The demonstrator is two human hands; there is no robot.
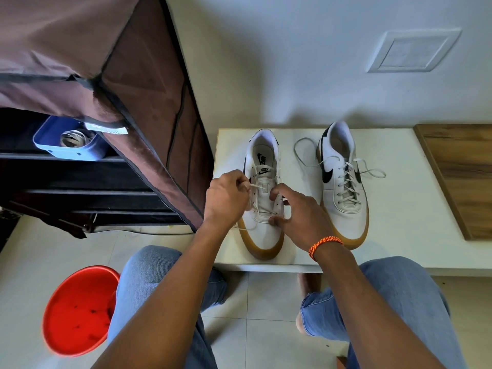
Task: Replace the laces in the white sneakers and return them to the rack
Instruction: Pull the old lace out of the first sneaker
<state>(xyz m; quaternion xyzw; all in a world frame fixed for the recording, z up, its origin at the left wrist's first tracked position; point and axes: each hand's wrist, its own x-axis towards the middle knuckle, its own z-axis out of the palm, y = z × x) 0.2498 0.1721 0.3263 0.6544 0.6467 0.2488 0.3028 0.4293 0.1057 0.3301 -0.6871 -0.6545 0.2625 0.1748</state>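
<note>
1. Rack (pixel 149 107), brown fabric cover, left of white bench (pixel 399 209).
2. Two white sneakers on bench: left sneaker (pixel 262 235), right sneaker (pixel 343 209).
3. Left hand (pixel 226 201) grip pinches lace (pixel 257 186) of left sneaker.
4. Right hand (pixel 298 217) grip wide, fingertips on eyelets.

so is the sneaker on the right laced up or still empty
Laced but untied. The right sneaker has lace crossing its eyelets up the front, and the loose ends trail onto the white bench on both sides.
</note>
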